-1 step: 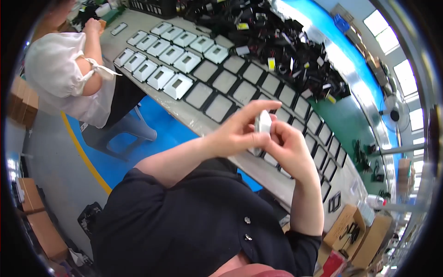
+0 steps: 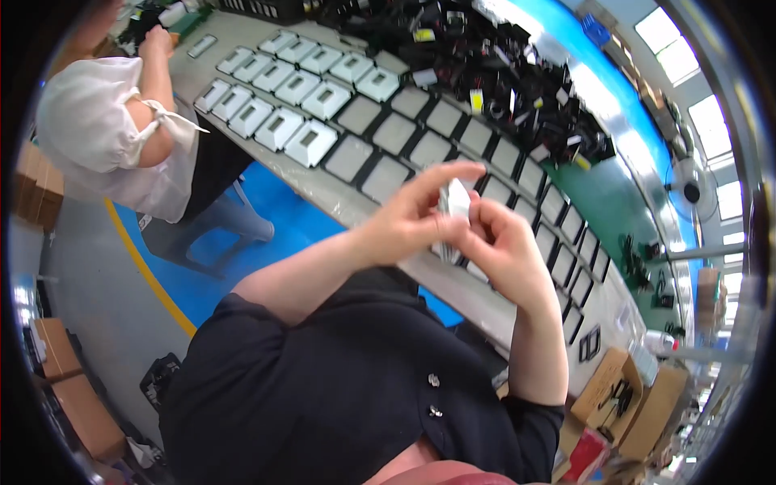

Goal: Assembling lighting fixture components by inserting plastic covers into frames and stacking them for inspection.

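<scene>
Between my two hands, above the front edge of the table (image 2: 326, 212), is a small white plastic housing (image 2: 454, 200), tilted nearly on edge. My left hand (image 2: 410, 217) grips it, the index finger reaching over its top and the thumb along its near side. From the right, my right hand (image 2: 508, 252) closes on the same piece with curled fingers and thumb; the fingertips are partly hidden. Beyond and below the hands lie rows of black frames with grey panes (image 2: 432, 150). Farther left, white housings with a rectangular window (image 2: 312, 144) sit in rows.
A co-worker in a white top (image 2: 89, 105) sits at the table's left end, hands by a small white part (image 2: 202, 46). Black parts with labels are heaped (image 2: 485, 65) along the far side. Open cardboard boxes (image 2: 610, 388) stand at right, near a fan (image 2: 691, 191).
The white housing has turned slightly, showing more of its face, and shifted a little left with my hands. The whole view has moved slightly. Both hands keep their hold.
</scene>
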The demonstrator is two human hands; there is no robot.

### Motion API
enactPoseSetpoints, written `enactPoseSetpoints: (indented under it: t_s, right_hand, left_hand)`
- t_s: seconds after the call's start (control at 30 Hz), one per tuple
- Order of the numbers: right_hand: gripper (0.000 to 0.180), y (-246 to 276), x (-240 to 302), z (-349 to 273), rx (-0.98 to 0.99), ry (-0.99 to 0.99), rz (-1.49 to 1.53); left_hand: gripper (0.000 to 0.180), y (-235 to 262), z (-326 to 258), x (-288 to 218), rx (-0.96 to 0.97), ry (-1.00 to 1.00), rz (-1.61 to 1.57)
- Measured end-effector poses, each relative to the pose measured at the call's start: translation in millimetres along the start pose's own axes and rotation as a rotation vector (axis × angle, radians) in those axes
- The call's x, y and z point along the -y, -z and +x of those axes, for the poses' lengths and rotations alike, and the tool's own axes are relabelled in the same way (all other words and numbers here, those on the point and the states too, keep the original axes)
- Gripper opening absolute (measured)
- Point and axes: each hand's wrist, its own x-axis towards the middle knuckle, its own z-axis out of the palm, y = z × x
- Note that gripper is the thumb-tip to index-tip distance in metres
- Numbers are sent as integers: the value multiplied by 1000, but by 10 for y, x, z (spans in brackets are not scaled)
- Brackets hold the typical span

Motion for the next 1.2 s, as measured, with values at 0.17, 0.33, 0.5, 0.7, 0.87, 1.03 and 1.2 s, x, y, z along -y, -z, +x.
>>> enactPoseSetpoints:
  t_s: [0.17, 0.33, 0.5, 0.7, 0.87, 1.03, 1.2]
  right_hand:
    - [38, -476, 258, 6, -106, 62, -195]
    - [59, -794, 365, 27, -156, 377, -496]
    - [49, -999, 323, 106, -223, 469, -596]
    - [47, -1135, 285, 253, -273, 669, -741]
    - [48, -1160, 245, 300, -264, 684, -682]
    - [50, -1117, 222, 353, -225, 709, -638]
    - [50, -1035, 122, 372, -236, 767, -539]
  left_hand:
    - [67, 402, -284, -88, -150, 193, -503]
    - [80, 653, -414, -182, -67, 252, -621]
    - [90, 849, -446, -253, 46, 249, -692]
    - [84, 1006, -504, -331, 74, 292, -806]
    - [80, 1082, -525, -376, 78, 269, -870]
    - [80, 1054, -564, -432, -1, 273, -801]
    - [78, 937, -564, -460, -76, 251, -753]
